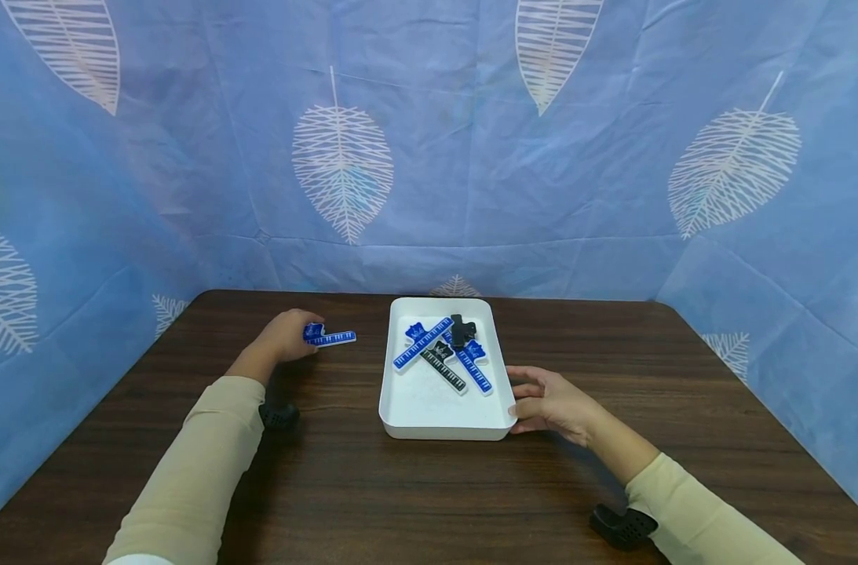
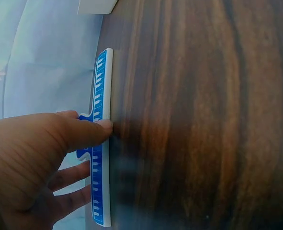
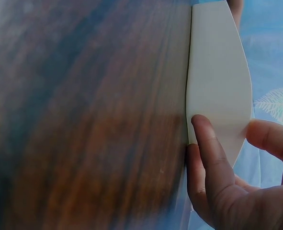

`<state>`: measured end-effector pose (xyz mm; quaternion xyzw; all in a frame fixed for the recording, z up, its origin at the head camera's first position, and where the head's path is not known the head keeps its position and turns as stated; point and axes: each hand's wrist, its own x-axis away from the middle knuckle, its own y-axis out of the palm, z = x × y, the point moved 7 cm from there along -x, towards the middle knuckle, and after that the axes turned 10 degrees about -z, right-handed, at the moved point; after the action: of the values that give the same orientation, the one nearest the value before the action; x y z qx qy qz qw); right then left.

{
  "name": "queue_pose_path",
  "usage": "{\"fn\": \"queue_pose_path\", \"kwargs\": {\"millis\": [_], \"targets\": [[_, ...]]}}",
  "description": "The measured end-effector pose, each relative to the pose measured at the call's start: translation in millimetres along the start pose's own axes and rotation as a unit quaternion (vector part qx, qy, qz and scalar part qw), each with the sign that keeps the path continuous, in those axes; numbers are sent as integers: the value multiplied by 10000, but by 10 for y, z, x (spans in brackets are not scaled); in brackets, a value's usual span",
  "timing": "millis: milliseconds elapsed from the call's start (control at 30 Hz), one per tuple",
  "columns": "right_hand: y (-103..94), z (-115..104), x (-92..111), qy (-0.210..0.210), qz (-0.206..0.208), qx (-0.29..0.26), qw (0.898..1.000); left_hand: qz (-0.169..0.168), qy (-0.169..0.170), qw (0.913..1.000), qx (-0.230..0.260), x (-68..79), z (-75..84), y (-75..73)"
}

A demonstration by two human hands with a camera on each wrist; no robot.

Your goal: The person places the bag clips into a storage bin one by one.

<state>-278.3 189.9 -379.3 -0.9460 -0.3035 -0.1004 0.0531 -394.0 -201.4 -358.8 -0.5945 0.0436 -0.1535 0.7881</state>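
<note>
My left hand (image 1: 288, 336) pinches a blue-and-white clip (image 1: 335, 339) printed with piano keys, left of the tray. In the left wrist view, the thumb lies across the long keyboard bar of this clip (image 2: 101, 179), close over the tabletop. On the table's middle stands a white rectangular tray (image 1: 436, 412). My right hand (image 1: 559, 404) touches the near right side of the tray. In the right wrist view, fingertips rest on its outer wall (image 3: 218, 72) and one digit is at the rim.
Inside the tray lie several overlapping clips: a blue one (image 1: 423, 344), another blue one (image 1: 474, 371), a black-and-white keyboard one (image 1: 446, 372) and a black one (image 1: 463, 332). The dark wooden table (image 1: 344, 486) ends at a blue leaf-patterned cloth (image 1: 436, 196).
</note>
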Motion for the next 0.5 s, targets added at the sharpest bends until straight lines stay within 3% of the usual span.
{"fn": "queue_pose_path", "kwargs": {"millis": [500], "targets": [[-9,2,-14,55,69,77,9999,-125,149,9996,-214,-8,37,56]]}}
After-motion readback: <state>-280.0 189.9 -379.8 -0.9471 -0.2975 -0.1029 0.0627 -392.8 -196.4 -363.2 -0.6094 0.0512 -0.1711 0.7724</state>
